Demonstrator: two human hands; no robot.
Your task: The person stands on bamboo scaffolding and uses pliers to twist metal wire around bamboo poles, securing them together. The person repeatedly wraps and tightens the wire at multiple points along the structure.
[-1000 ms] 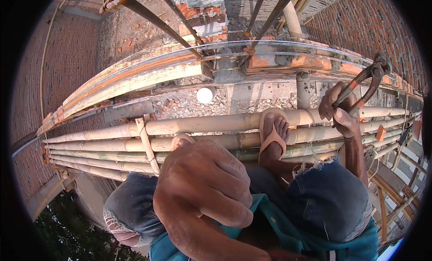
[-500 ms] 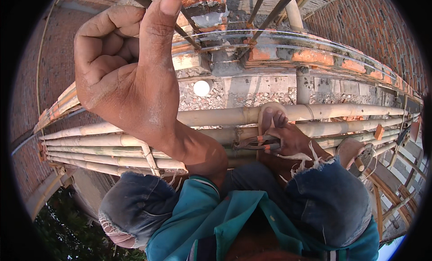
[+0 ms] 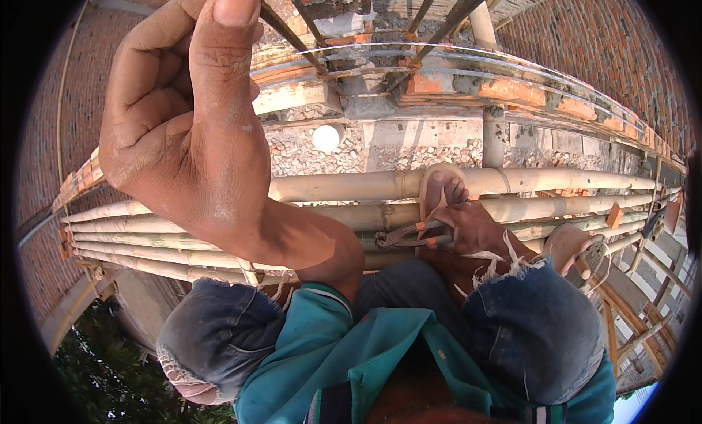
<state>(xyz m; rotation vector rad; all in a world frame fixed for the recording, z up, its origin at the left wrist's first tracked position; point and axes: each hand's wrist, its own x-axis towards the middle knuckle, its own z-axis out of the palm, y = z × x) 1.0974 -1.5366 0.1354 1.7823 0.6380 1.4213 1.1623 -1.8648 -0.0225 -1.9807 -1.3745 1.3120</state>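
Observation:
My left hand (image 3: 183,124) is raised large at the upper left, thumb upright and fingers curled behind it. A dark steel rod (image 3: 285,35) passes behind the thumb; whether the fingers grip it, or something thin, I cannot tell. Lower down, my right hand (image 3: 474,226) is closed around the handles of pincers (image 3: 406,237) with orange grips. The head of the pincers points left over the bamboo poles (image 3: 344,186), its jaws touching no visible wire. Just beyond the right hand is my sandalled foot (image 3: 442,186).
Several steel rods (image 3: 424,11) rise beyond a brick ledge (image 3: 504,91), with thin bars running along it. Rubble ground (image 3: 285,142) with a round white object (image 3: 326,138) shows below the bamboo. Brick walls (image 3: 599,44) stand either side. An orange brick piece (image 3: 616,215) sits on poles at right.
My left hand has moved left and slightly up, and its fingers have shifted, with fingertips now showing right of the thumb. The pincers have turned slightly in my right hand, which stays beside the foot.

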